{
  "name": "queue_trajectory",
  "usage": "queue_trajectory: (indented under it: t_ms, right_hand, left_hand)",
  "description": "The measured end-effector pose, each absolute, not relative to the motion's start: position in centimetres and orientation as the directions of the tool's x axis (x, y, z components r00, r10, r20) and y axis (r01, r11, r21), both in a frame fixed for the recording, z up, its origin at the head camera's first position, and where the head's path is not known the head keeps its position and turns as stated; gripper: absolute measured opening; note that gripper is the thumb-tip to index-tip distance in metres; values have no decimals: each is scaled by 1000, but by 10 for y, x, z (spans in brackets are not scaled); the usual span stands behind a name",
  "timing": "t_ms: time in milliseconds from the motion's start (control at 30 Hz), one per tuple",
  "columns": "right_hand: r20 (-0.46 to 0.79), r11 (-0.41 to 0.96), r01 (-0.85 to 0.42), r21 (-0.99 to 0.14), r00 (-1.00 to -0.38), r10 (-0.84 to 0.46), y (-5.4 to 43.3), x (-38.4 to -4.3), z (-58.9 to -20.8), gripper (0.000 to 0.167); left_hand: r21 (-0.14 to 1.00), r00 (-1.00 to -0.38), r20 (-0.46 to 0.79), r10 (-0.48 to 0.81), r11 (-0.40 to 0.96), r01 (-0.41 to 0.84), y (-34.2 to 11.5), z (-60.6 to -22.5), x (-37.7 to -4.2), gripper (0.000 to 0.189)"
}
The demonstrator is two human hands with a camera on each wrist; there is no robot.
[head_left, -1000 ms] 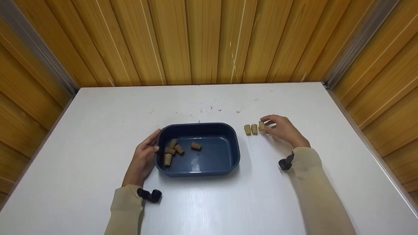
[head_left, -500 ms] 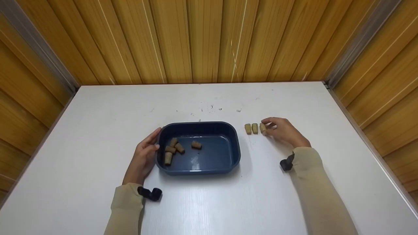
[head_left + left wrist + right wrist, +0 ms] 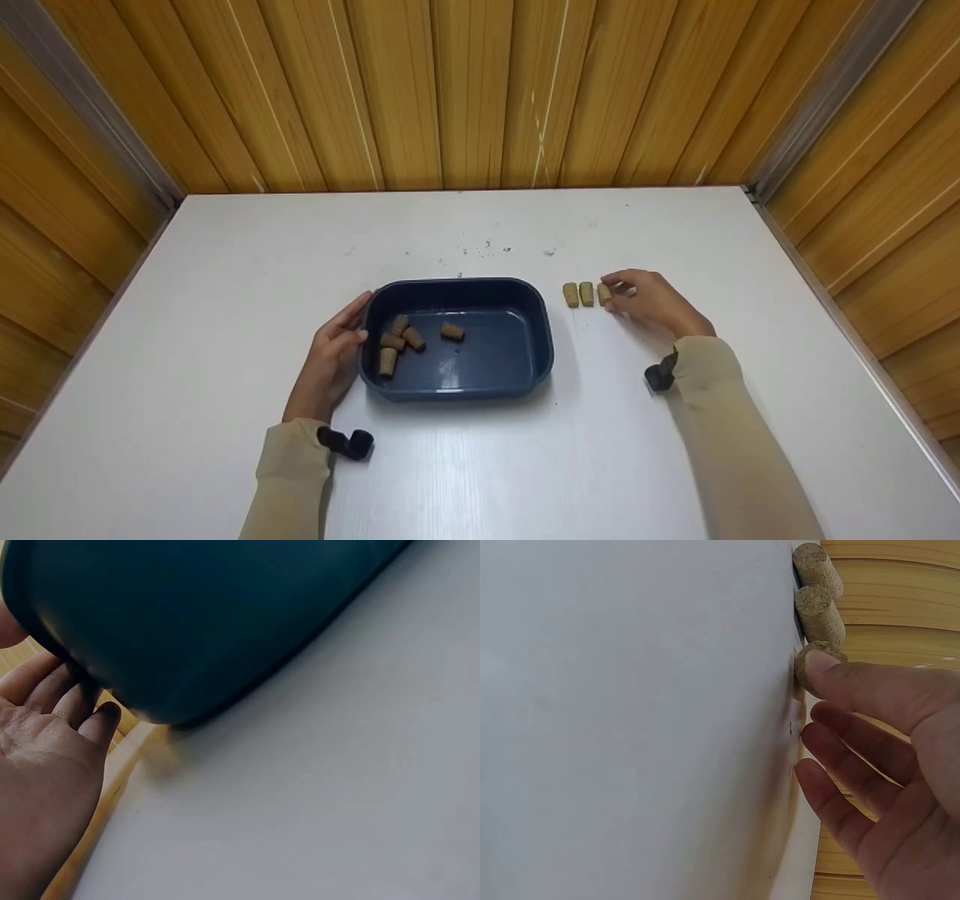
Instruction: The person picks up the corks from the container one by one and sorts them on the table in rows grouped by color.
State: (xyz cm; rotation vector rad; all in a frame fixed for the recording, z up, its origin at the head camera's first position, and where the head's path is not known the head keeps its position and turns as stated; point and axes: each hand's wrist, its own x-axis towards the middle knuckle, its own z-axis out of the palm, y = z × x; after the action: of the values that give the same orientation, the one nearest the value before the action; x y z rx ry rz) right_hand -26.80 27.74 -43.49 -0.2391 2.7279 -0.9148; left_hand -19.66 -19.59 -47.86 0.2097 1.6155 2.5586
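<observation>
In the head view, my right hand [image 3: 652, 304] pinches a tapered cork [image 3: 604, 293] between thumb and forefinger, low at the tabletop. The right wrist view shows the thumb [image 3: 855, 679] over the end of this cork, the other fingers spread loosely below. Two similar corks, an outer one [image 3: 571, 295] and a middle one [image 3: 586, 294], lie side by side just to its left, making a row. My left hand [image 3: 332, 356] holds the left side of a dark blue plastic tub [image 3: 480, 392], thumb at the rim and fingers along the outer wall. Several corks [image 3: 388, 362] lie inside, mostly at its left end.
The white tabletop [image 3: 465, 480] has dark scuff marks behind the tub. Wood-patterned panels [image 3: 465, 90] rise at the back and both sides. Each beige sleeve carries a small black wrist camera, the left one [image 3: 349, 442] close to the tub's front left.
My right hand has moved slightly right and down, bringing its cork level with the other two in the row. The left hand stays at the tub.
</observation>
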Motion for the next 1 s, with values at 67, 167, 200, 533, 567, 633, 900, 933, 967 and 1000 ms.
queue_trajectory:
  t_ms: [67, 167, 200, 533, 567, 633, 900, 933, 967, 1000]
  right_hand:
    - [-189, 788, -72, -612, -954, -234, 278, -267, -434, 45]
    - [-188, 790, -83, -607, -951, -244, 278, -267, -432, 46]
    - [-190, 792, -83, -605, -951, -245, 278, -267, -432, 46]
    - [-195, 789, -101, -606, -943, -270, 277, -268, -421, 47]
    - [-188, 789, -110, -604, -943, -276, 276, -268, -418, 47]
    - [-172, 786, -132, -604, -941, -290, 275, -268, -413, 47]
    - [-144, 794, -200, -573, -930, -339, 259, -272, -390, 46]
    - [-136, 791, -212, -574, -928, -347, 256, -272, -388, 46]
    - [-126, 787, -224, -574, -926, -355, 253, -272, -385, 45]
    - [-112, 782, -239, -575, -924, -365, 251, -272, -382, 44]
  left_hand:
    - [902, -984, 61, 167, -431, -17, -196, -479, -197, 64]
    - [903, -984, 62, 170, -430, -17, -196, -479, -197, 64]
    - [903, -983, 63, 170, -430, -17, -196, -479, -197, 64]
    - [909, -980, 76, 184, -417, -8, -197, -480, -197, 64]
    - [908, -980, 78, 184, -418, -6, -197, -481, -197, 64]
    - [910, -980, 82, 179, -414, 0, -197, -480, -198, 64]
    - [915, -985, 79, 155, -404, 10, -196, -478, -198, 63]
    - [916, -985, 76, 155, -401, 8, -196, -478, -198, 63]
    - [916, -985, 73, 156, -402, 4, -196, -478, -198, 63]
    - [915, -985, 71, 157, -404, 2, -196, -478, -198, 63]
